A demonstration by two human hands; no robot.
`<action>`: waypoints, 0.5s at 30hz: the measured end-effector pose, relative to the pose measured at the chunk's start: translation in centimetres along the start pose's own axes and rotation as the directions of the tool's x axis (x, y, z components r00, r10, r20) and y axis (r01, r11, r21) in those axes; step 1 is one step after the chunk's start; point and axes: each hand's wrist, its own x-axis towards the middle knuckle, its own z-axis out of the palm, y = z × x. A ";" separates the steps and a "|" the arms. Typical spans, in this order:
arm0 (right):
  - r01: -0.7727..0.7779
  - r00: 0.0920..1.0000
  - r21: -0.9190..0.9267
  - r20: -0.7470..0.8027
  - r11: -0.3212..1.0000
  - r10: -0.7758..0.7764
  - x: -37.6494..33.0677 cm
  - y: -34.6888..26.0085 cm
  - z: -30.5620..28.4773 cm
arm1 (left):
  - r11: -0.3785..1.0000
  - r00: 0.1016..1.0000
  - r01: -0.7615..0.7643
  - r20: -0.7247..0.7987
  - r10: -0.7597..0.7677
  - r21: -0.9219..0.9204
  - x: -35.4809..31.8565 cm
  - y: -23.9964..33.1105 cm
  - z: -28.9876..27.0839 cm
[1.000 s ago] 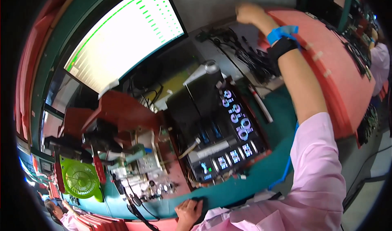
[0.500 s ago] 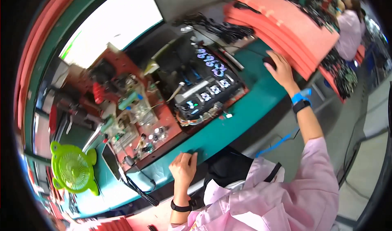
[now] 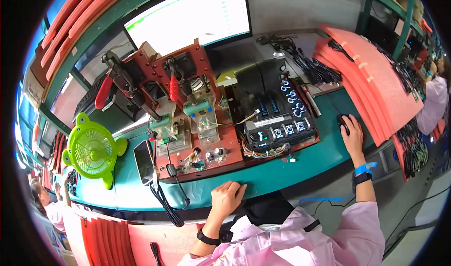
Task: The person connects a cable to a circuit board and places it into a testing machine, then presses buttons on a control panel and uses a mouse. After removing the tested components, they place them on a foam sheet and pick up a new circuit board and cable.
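Observation:
My right hand (image 3: 353, 135) lies over a black computer mouse (image 3: 342, 121) on the green bench top (image 3: 282, 174), right of a black control panel (image 3: 277, 120) with lit round buttons. A blue band and a black wrist strap circle that wrist. My left hand (image 3: 227, 198) rests on the bench's front edge with its fingers curled and nothing in it. It lies just below a red-brown test fixture (image 3: 188, 120) with red-handled toggle clamps and loose wires.
A white-lit monitor (image 3: 190, 17) stands at the back. A lime green desk fan (image 3: 91, 151) and a phone (image 3: 143, 155) sit at the left. Orange foam sheets (image 3: 371, 78) with black cable bundles are stacked at the right. Other workers sit at far left and far right.
My right hand has come down from the orange foam stack onto the mouse. The view has swung and tilted, bringing the fixture and monitor to centre. My left hand stays at the bench edge.

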 end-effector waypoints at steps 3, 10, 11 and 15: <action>0.024 0.999 -0.005 0.026 1.000 -0.024 0.9 -0.3 0.1 | 0.999 0.999 0.035 0.030 -0.035 0.015 0.1 0.0 -0.1; -0.049 0.998 -0.046 -0.040 0.998 0.047 1.8 2.4 1.4 | 0.999 0.999 0.051 0.015 -0.051 0.015 0.2 0.3 0.1; -0.055 0.995 0.005 -0.087 0.998 0.055 1.7 2.5 1.5 | 0.998 0.998 0.058 0.022 -0.058 0.019 0.2 0.2 0.1; -0.090 0.954 0.233 -0.260 0.968 0.151 3.2 2.6 0.2 | 0.998 0.998 0.060 -0.025 -0.060 0.016 0.3 0.1 0.4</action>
